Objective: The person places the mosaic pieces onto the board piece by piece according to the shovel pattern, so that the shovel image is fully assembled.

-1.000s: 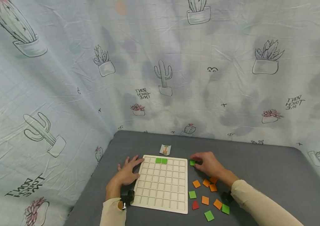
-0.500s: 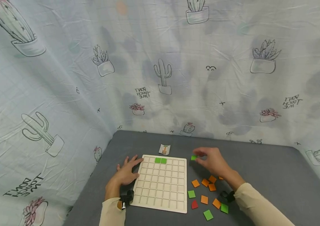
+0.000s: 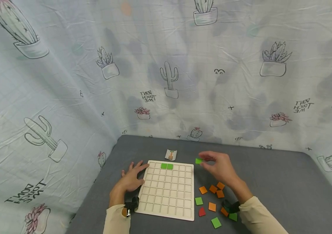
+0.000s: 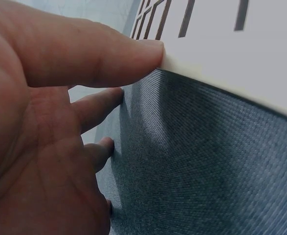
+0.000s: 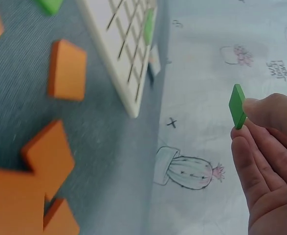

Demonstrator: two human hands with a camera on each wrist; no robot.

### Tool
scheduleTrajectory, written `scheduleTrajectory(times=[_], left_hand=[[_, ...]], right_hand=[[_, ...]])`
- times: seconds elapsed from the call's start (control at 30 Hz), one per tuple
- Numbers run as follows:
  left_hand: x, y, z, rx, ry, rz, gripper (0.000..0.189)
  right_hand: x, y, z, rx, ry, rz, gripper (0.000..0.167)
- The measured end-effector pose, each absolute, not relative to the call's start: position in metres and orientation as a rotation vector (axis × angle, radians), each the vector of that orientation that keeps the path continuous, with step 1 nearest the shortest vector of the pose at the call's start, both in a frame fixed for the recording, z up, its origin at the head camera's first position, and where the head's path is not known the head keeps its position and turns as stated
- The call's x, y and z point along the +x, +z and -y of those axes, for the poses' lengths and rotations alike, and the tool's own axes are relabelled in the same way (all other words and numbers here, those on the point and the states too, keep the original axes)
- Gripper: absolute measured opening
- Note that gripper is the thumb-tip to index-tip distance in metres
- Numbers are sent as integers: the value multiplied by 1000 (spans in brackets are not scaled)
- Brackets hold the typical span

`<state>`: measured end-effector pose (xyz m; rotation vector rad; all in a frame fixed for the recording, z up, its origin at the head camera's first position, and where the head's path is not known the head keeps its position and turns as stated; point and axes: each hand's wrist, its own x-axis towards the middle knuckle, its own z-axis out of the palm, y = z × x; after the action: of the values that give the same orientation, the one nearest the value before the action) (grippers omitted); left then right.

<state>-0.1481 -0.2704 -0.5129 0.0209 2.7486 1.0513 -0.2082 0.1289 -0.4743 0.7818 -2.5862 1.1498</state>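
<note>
Wrinkled cloth (image 3: 195, 58) backs a pinched square tile (image 5: 236, 106).

Over on the surface (image 3: 259, 175) lies a gridded board (image 3: 166, 195), two tiles (image 3: 164, 166) side by side in its far row, a card (image 3: 171, 155) just behind it. The left grip (image 3: 132, 179) touches its left edge. To the board's right spread loose tiles (image 3: 212, 207); beyond them, near the far corner, the right grip (image 3: 220, 165) holds another tile (image 3: 198, 161).

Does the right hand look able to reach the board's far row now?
Likely yes: the right hand pinches a green tile right of the board, nothing visible stands between, and the left hand touches the opposite edge.
</note>
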Motion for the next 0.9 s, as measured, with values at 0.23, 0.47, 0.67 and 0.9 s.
scheduleTrajectory(times=[0.23, 0.47, 0.67, 0.9], left_hand=[[-148, -515, 271, 22, 1046, -2749, 75], [-147, -512, 270, 20, 1057, -2742, 73], [-146, -509, 270, 29, 1054, -2730, 72], [-147, -511, 273, 47, 1057, -2721, 73]], right_hand=[[-207, -473, -120, 768, 1196, 2530, 37], [-206, -473, -110, 767, 1269, 2502, 36], [-208, -471, -98, 778, 1321, 2488, 36], [-211, -474, -86, 772, 1345, 2507, 36]])
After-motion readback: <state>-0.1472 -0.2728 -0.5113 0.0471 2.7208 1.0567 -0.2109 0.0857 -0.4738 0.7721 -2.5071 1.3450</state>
